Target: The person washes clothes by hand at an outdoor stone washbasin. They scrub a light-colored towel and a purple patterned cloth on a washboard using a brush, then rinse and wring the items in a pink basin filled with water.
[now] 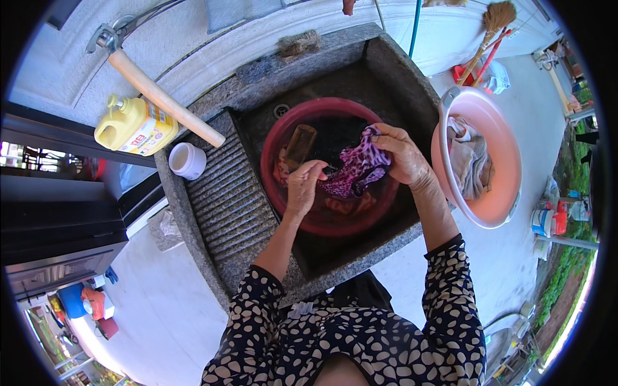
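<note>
- The left hand (pixel 304 188) pinches the left edge of a purple and black patterned cloth (pixel 355 168) between thumb and fingertips
- The right hand (pixel 404 156) grips the same cloth at its upper right, fingers curled over a bunched part
- The cloth hangs between the two hands, over the red basin (pixel 268 157); its lower folds seem to reach the dark water, though the shadow makes this hard to tell
- A brown wooden block (pixel 300 147) sits at the basin's left side, just beyond the left hand
- The basin stands in a grey stone sink (pixel 407 61), to the right of its ridged washboard (pixel 226 193)
- At the washboard's far left corner stands a small white tub (pixel 187 161), near a yellow pump bottle (pixel 136 127)
- A pale wooden handle (pixel 164 95) slants past the bottle, its lower end above the washboard
- Right of the sink, a pink bucket (pixel 510 183) holds grey and beige cloths (pixel 470 161)
- A straw broom (pixel 499 17) leans by the wall behind the bucket
</note>
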Demonstrator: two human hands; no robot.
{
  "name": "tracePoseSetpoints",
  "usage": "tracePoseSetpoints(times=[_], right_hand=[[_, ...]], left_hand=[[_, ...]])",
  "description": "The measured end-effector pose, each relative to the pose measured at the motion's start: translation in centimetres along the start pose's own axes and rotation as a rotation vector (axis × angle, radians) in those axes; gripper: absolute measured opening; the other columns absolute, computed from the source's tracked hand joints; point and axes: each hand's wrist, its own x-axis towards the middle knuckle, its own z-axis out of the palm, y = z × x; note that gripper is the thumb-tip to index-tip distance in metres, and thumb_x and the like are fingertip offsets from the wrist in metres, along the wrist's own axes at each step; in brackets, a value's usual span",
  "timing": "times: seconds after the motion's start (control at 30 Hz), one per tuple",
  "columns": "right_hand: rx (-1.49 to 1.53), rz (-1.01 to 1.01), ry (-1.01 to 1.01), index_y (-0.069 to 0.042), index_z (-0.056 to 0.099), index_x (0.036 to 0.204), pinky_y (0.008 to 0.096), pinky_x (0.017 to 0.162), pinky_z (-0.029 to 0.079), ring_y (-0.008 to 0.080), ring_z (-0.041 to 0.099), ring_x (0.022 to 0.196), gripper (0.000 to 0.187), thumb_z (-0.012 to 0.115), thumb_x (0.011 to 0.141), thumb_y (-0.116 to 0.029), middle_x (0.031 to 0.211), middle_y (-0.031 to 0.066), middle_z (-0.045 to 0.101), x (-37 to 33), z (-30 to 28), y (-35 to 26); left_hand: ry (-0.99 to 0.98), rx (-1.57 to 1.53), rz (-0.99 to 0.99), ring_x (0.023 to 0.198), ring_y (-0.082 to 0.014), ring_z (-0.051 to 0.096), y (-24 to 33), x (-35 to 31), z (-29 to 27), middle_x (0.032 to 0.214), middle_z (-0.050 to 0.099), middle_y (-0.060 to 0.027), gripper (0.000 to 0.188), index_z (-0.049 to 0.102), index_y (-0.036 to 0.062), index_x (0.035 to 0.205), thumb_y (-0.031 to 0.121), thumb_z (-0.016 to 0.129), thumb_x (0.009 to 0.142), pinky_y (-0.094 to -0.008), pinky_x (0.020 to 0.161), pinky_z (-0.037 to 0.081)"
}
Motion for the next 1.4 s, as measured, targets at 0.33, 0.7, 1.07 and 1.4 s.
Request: tracePoseSetpoints(times=[0.33,0.7,1.07,1.4], right_hand=[[0.103,0.001,-0.109,-0.003,0.063,0.103,0.0271,0.076,0.054,0.013,0.067,0.084,0.014,0.057,0.09,-0.004,0.092,0.0041,0.068,0.2,2.0,0.4],[0.175,0.039,-0.042,-0.002,0.061,0.107,0.0297,0.076,0.057,0.0152,0.068,0.085,0.016,0.053,0.093,-0.003,0.094,0.0068,0.068,0.5,1.7,0.0],[0.27,0.03,0.022,-0.001,0.059,0.11,0.0342,0.079,0.057,0.0185,0.068,0.088,0.018,0.049,0.095,-0.003,0.097,0.0093,0.068,0.5,1.3,-0.1],[-0.044,0.063,0.211,0.002,0.059,0.107,0.0276,0.073,0.056,0.0162,0.067,0.081,0.017,0.052,0.092,-0.002,0.093,0.0101,0.067,0.4,-2.4,0.6]], left_hand=[[-0.047,0.233,0.143,0.087,-0.0142,0.062,1.7,-0.6,4.2,0.093,0.064,-0.0037,0.033,0.063,0.0049,0.101,0.008,0.081,0.073,-0.0299,0.08,0.048],[0.183,0.649,0.439,0.078,-0.0241,0.063,-0.1,-0.4,4.6,0.089,0.06,-0.011,0.032,0.06,0.0021,0.096,0.005,0.078,0.069,-0.0333,0.071,0.051],[0.22,0.476,0.423,0.077,-0.0252,0.061,-0.7,0.4,7.1,0.091,0.058,-0.0114,0.035,0.056,0.0032,0.098,0.001,0.073,0.068,-0.0351,0.071,0.051],[0.251,0.199,0.097,0.065,-0.0072,0.047,0.7,-0.4,0.4,0.07,0.05,0.004,0.007,0.056,0.0034,0.082,-0.002,0.053,0.079,-0.0251,0.061,0.04]])
